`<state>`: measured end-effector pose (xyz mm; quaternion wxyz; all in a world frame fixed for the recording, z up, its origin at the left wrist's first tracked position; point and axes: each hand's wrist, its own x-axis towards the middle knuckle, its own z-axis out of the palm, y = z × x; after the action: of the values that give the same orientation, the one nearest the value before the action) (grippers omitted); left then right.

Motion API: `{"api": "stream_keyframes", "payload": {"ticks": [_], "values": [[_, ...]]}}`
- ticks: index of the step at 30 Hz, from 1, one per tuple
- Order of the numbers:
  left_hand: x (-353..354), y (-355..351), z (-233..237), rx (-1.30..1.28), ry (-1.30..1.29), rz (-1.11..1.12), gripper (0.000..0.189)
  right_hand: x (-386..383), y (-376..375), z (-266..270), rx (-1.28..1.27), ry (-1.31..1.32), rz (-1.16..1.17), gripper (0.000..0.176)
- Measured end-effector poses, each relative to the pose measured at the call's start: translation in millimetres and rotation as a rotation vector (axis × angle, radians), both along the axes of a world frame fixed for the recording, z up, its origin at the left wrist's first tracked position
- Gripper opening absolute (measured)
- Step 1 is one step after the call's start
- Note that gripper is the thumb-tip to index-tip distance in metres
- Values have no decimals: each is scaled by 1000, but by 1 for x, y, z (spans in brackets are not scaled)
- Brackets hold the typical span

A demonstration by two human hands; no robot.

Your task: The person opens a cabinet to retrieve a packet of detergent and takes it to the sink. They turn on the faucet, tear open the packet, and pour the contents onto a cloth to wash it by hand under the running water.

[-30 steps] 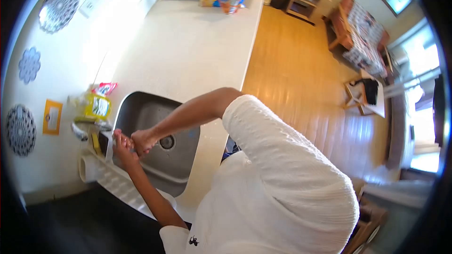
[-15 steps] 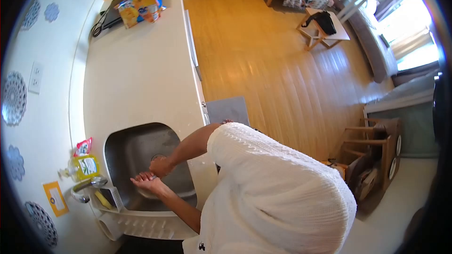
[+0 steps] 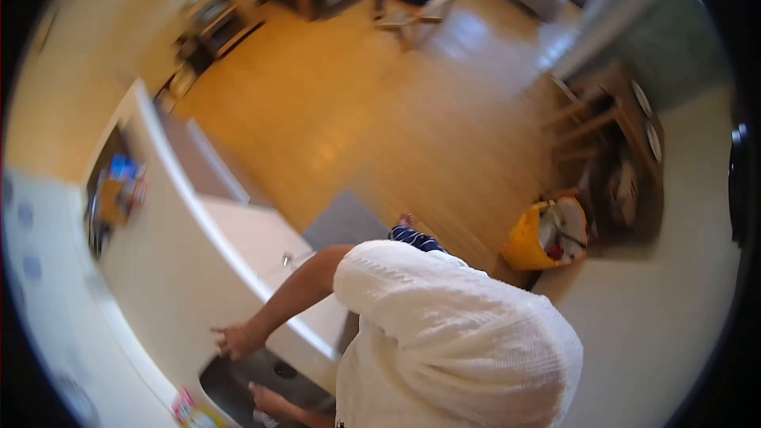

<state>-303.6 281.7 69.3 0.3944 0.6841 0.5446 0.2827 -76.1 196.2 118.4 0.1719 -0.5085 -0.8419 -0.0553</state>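
My right hand (image 3: 238, 341) is over the counter (image 3: 170, 269) at the far rim of the sink, fingers spread and nothing visible in it. Below it in the picture, my left hand (image 3: 273, 403) hovers over the steel sink (image 3: 230, 388), a finger or thumb stretched out and the hand partly blurred. A small whitish patch shows beneath the left hand; I cannot make out what it is. A dark round drain (image 3: 284, 369) shows in the basin between the hands. At the lower edge, a pink-and-white packet (image 3: 184, 406) stands beside the sink, cut off by the frame.
Colourful food packets (image 3: 123, 190) lie at the counter's far end. A cabinet door or drawer front (image 3: 250, 238) lies below the counter edge. A grey mat (image 3: 337, 218) covers the floor nearby. A yellow bag (image 3: 527, 238) stands near wooden chairs (image 3: 594, 123).
The view has swung toward the room. My hands were together over the sink and are now apart, the right one moved toward the counter. The faucet has left view; the yellow bag has come in.
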Motion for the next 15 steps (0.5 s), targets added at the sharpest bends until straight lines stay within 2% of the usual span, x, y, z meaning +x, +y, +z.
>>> {"api": "stream_keyframes", "payload": {"ticks": [2,4,5,6,7,8,9,10,12,15], "values": [[70,-48,40,118,183,197,48,47,-57,2,-72,485,-72,68],[183,-110,80,-276,-423,186,37,96,-120,4,-224,850,-148,68],[216,-105,58,-601,-703,-340,34,116,-155,6,-196,946,-250,72],[259,-140,65,-692,-790,-497,31,139,-181,-4,-131,1168,-292,63],[302,-176,73,-793,-862,-654,30,165,-214,0,-144,1213,-442,57],[350,-253,105,-674,-770,-413,24,191,-254,9,-160,1262,-594,52],[380,-262,82,-741,-774,-626,31,215,-295,15,-1,1264,-691,40],[411,-297,92,-804,-751,-767,39,239,-326,10,110,1268,-788,35],[470,-347,78,-811,-729,-933,42,280,-391,11,251,1272,-1023,27],[551,-429,71,43,-419,-1209,38,335,-478,8,412,1370,-1345,21]]}}
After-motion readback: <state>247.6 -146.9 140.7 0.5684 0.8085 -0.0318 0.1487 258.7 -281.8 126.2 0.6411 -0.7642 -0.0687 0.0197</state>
